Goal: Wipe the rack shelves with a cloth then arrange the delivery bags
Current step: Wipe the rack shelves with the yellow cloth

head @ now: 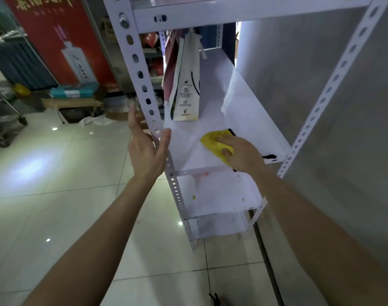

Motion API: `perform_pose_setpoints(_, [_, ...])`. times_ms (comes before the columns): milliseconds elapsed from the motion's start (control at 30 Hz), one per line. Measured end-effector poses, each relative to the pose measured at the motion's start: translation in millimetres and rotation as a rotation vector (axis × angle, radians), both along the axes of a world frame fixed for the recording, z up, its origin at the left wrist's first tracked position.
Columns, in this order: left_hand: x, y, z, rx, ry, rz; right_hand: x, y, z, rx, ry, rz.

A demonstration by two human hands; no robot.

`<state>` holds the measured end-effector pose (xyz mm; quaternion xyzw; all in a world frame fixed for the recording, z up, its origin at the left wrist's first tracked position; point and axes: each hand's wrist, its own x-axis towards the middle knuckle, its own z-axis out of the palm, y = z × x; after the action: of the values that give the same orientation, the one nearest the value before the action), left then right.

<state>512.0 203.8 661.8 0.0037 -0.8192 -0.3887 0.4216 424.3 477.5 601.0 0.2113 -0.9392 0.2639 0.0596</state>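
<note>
Facing the white rack, middle shelf carrying an upright paper delivery bag, its printed icons and lines too small to read, left hand straddling the front post, grip apart, right hand flat, pressing the yellow cloth on the shelf's front.

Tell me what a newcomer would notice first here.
The bright yellow cloth stands out, pressed under the right hand on the white middle shelf. The left hand is open at the rack's perforated front post. Paper delivery bags stand upright further back on the same shelf.
</note>
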Motion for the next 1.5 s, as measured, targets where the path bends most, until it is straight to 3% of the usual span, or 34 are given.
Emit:
perform_pose_setpoints(133, [-19.9, -2.4, 3.9, -0.096, 0.023, 0.049, -38.5, 65.0, -3.5, 0.080, -0.018, -0.327])
perform_pose_setpoints(300, [-26.2, -7.5, -5.2, -0.173, 0.050, 0.121, -57.9, 18.8, -10.0, 0.087, 0.043, -0.442])
perform_pose_setpoints(600, [-26.9, -16.2, -3.0, -0.246, 0.029, 0.129, -32.0, -142.7, -6.5, 0.190, 0.000, -0.024])
perform_pose_setpoints(900, [-23.0, -7.0, -0.2, -0.239, -0.011, 0.160, 25.9, -126.4, -15.4, 0.101, 0.101, 0.190])
perform_pose_setpoints(1067, [-22.0, -5.4, -1.6, -0.222, 0.012, 0.173, 42.9, -80.4, -16.4, 0.055, 0.078, 0.012])
perform_pose_setpoints(1300, [-30.8, -0.6, -7.7, -0.181, 0.062, 0.210, -0.2, 60.7, -7.5, 0.116, 0.026, -0.404])
perform_pose_setpoints(1500, [-31.2, 1.2, -10.2, -0.156, 0.102, 0.226, -66.8, 60.1, -0.9, 0.051, -0.048, -0.434])
